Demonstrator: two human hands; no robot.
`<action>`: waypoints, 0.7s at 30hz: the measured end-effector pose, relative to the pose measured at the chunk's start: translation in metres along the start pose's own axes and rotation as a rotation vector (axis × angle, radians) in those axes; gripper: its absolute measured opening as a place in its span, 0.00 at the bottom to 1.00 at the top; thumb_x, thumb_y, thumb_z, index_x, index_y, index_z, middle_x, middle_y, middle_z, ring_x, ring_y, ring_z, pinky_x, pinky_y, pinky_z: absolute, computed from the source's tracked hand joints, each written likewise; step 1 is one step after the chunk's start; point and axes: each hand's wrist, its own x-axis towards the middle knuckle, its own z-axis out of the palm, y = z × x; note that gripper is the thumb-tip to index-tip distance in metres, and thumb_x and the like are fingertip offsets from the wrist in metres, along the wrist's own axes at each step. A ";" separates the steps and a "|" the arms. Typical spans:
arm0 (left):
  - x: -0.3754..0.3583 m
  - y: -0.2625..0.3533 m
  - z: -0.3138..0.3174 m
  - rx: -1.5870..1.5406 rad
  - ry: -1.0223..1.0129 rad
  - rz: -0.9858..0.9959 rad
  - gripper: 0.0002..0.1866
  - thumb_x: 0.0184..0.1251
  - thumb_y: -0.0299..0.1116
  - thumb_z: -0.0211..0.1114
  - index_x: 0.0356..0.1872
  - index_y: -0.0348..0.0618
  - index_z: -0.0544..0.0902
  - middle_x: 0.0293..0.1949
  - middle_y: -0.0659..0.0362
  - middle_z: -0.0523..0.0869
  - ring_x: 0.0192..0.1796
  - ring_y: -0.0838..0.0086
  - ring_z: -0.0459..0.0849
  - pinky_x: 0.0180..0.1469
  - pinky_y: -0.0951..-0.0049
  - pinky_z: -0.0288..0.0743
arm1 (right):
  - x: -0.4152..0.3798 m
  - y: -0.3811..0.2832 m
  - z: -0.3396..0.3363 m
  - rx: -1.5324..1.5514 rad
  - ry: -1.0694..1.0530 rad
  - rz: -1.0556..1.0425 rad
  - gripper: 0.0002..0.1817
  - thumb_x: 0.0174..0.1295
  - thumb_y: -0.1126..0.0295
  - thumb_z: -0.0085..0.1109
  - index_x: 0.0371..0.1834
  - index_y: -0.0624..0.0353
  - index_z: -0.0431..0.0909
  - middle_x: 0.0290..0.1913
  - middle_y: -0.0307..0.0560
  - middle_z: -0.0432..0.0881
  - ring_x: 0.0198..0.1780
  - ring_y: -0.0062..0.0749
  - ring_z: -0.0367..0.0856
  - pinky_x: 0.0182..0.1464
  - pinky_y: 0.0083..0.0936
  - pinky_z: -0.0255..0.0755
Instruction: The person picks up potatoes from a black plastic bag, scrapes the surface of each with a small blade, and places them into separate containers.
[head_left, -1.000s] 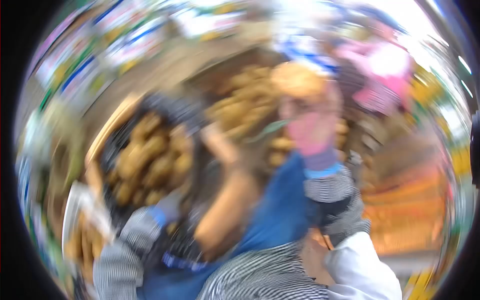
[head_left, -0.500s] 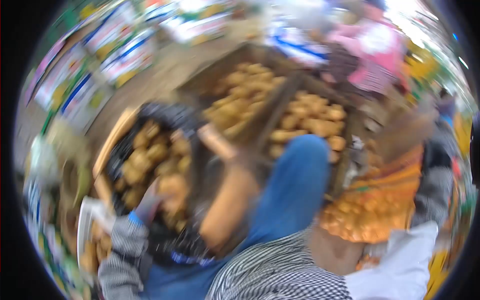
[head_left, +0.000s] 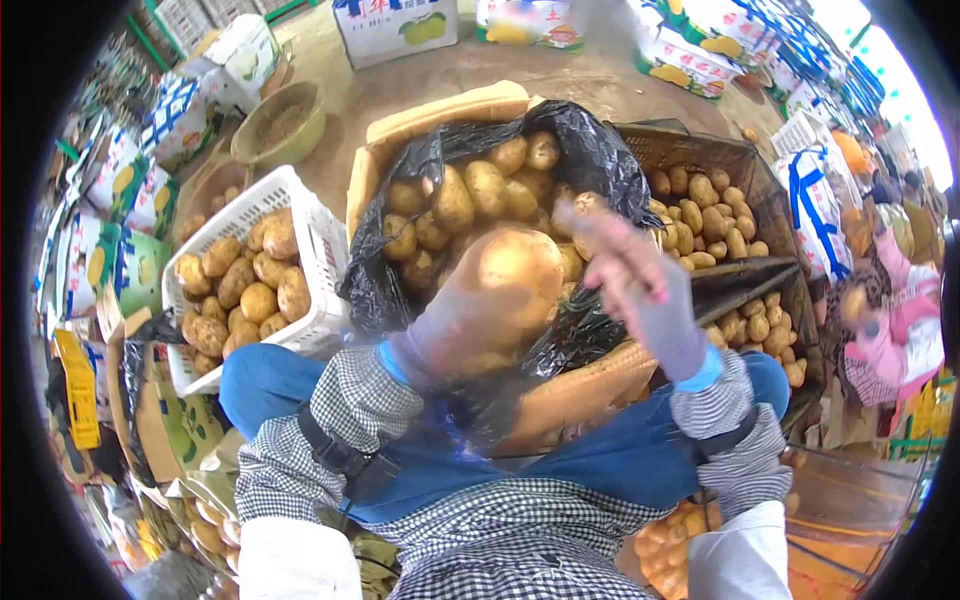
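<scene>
**Big potato lifted over the lined box**

The potato [head_left: 512,272] is large, pale yellow and smooth, raised above the bag-lined box [head_left: 440,115] of potatoes. The gloved left hand [head_left: 455,325] has its grip wrapped around it from below. The right hand [head_left: 640,285] hovers just beside, fingers spread, holding nothing. Half a second ago the left hand was low among the potatoes.

White plastic slatted basket [head_left: 325,250] of potatoes at left; green round bowl [head_left: 283,125] beyond it; dark woven crates [head_left: 745,200] of potatoes right; printed fruit cartons [head_left: 392,25] around
</scene>
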 end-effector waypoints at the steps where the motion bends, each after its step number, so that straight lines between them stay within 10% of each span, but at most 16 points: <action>1: -0.001 -0.004 0.001 -0.040 0.146 -0.102 0.32 0.61 0.33 0.67 0.66 0.39 0.68 0.58 0.51 0.77 0.63 0.68 0.76 0.65 0.65 0.70 | 0.003 0.007 0.011 0.009 -0.038 0.006 0.24 0.71 0.78 0.48 0.71 0.58 0.69 0.46 0.44 0.83 0.28 0.12 0.72 0.27 0.10 0.68; 8: -0.003 -0.045 -0.005 0.251 0.461 -0.120 0.41 0.47 0.28 0.77 0.65 0.37 0.68 0.53 0.51 0.80 0.54 0.68 0.81 0.57 0.70 0.76 | 0.006 0.030 0.051 0.181 0.011 0.124 0.21 0.70 0.80 0.50 0.66 0.61 0.74 0.48 0.41 0.84 0.31 0.18 0.76 0.33 0.15 0.72; 11: -0.004 -0.040 -0.008 0.096 0.459 -0.246 0.45 0.45 0.15 0.76 0.68 0.39 0.63 0.63 0.54 0.72 0.64 0.69 0.75 0.66 0.67 0.72 | 0.008 0.042 0.050 -0.419 -0.176 -0.458 0.23 0.67 0.79 0.55 0.66 0.63 0.73 0.57 0.43 0.84 0.45 0.26 0.85 0.45 0.21 0.79; 13: -0.002 -0.044 -0.010 0.267 0.470 -0.187 0.45 0.45 0.15 0.76 0.68 0.39 0.63 0.64 0.54 0.71 0.65 0.69 0.74 0.68 0.66 0.71 | 0.007 0.032 0.049 -0.166 -0.189 -0.241 0.24 0.65 0.82 0.53 0.66 0.63 0.73 0.61 0.48 0.81 0.52 0.34 0.86 0.48 0.24 0.80; 21: -0.004 -0.039 -0.004 0.293 0.505 -0.056 0.45 0.42 0.14 0.75 0.66 0.38 0.64 0.65 0.52 0.71 0.67 0.68 0.72 0.70 0.66 0.68 | 0.011 0.026 0.043 0.184 -0.048 0.009 0.23 0.72 0.77 0.50 0.71 0.65 0.68 0.52 0.45 0.80 0.31 0.17 0.72 0.33 0.14 0.67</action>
